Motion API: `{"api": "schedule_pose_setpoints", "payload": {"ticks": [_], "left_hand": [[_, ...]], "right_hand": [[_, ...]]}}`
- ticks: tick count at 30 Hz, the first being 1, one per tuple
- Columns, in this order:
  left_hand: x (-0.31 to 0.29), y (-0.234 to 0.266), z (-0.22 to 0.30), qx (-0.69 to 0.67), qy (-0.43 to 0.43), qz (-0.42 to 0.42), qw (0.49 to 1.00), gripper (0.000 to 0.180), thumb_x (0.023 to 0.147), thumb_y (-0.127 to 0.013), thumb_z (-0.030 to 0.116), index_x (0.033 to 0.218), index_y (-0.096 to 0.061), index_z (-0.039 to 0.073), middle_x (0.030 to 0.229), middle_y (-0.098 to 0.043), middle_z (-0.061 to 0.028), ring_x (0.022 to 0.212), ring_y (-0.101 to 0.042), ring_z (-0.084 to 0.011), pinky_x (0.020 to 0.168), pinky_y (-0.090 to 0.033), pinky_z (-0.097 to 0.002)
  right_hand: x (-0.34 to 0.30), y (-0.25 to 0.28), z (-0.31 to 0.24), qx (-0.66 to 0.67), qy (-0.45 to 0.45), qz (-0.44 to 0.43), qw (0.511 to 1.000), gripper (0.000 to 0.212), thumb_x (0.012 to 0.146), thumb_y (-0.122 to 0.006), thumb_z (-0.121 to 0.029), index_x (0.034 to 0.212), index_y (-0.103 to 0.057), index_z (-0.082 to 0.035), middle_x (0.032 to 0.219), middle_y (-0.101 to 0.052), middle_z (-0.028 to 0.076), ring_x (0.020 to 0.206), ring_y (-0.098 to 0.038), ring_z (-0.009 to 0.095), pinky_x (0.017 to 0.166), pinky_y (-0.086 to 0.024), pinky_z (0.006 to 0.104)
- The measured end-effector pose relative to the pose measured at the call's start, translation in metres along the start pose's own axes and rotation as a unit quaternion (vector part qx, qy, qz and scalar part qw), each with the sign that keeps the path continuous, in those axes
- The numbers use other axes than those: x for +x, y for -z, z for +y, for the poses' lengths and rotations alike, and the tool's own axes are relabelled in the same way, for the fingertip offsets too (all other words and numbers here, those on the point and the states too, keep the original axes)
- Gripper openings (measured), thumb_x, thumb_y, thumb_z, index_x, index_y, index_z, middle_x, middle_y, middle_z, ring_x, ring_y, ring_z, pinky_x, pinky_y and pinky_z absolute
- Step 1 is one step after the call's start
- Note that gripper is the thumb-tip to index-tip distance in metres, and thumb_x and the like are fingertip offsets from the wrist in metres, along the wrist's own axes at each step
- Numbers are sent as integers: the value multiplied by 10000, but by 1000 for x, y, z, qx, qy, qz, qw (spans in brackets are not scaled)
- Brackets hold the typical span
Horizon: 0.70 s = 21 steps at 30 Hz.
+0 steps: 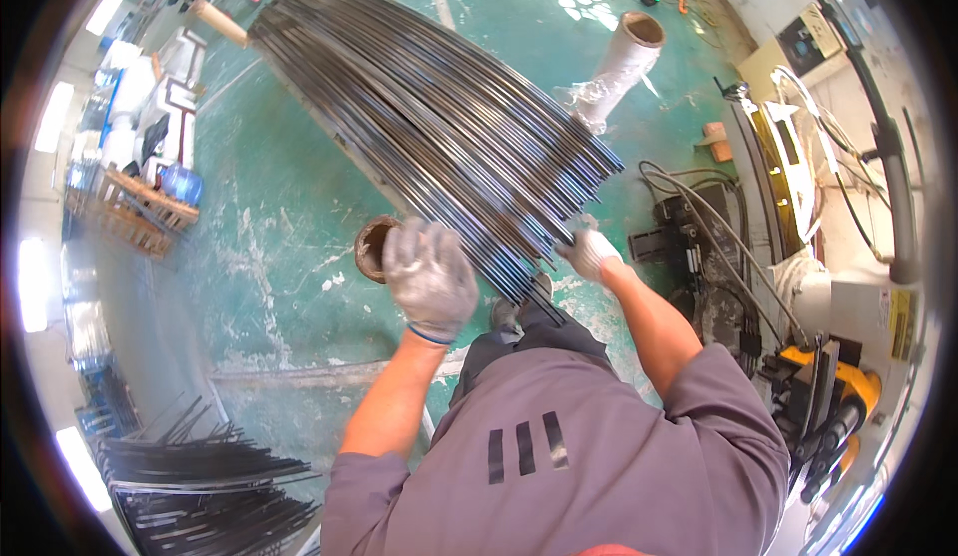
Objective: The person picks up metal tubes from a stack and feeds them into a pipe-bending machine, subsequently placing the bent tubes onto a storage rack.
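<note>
A wide bundle of long dark metal rods lies across a stand, running from the upper left down toward me. My left hand, in a grey work glove, hovers with fingers spread just left of the rods' near ends, holding nothing I can see. My right hand, also gloved, is closed on the near ends of a few rods at the bundle's right edge. My shoes show just below the rod ends.
A brown cardboard tube stands on the green floor beside my left hand. A white wrapped roll lies to the right of the rods. A machine with cables is at right. More dark rods are stacked at lower left.
</note>
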<state>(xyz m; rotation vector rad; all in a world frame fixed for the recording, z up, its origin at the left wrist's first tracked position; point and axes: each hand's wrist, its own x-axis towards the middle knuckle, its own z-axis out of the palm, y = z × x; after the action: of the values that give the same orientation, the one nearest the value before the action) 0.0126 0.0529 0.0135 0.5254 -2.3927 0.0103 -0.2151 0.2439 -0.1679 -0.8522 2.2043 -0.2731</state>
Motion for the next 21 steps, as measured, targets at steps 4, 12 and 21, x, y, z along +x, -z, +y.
{"api": "schedule_pose_setpoints", "payload": {"ticks": [4, 12, 21], "left_hand": [[-51, -53, 27, -235, 61, -31, 970, 192, 898, -680, 112, 1088, -677, 83, 1093, -709, -114, 1079, -670, -295, 1065, -481, -461], [-100, -173, 2, -780, 566, -199, 179, 471, 1034, -647, 480, 1091, -663, 13, 1011, -731, -150, 969, -708, -327, 962, -574, -489], [-102, -129, 63, -754, 550, -273, 235, 149, 959, -681, 147, 918, -642, 10, 888, -630, -130, 858, -598, -270, 852, -515, -456]], "right_hand": [[-169, 20, 25, 63, -146, -15, 987, 519, 940, -765, -473, 1090, -737, 23, 977, -708, 313, 924, -698, 463, 802, -542, 494], [-485, -70, 83, -61, -386, 102, 915, 280, 825, -812, -374, 835, -752, -101, 843, -740, 174, 869, -720, 391, 791, -570, 479], [-533, -168, 145, -54, -373, 259, 889, 111, 745, -704, -190, 787, -671, -93, 796, -697, 175, 821, -695, 419, 767, -550, 520]]}}
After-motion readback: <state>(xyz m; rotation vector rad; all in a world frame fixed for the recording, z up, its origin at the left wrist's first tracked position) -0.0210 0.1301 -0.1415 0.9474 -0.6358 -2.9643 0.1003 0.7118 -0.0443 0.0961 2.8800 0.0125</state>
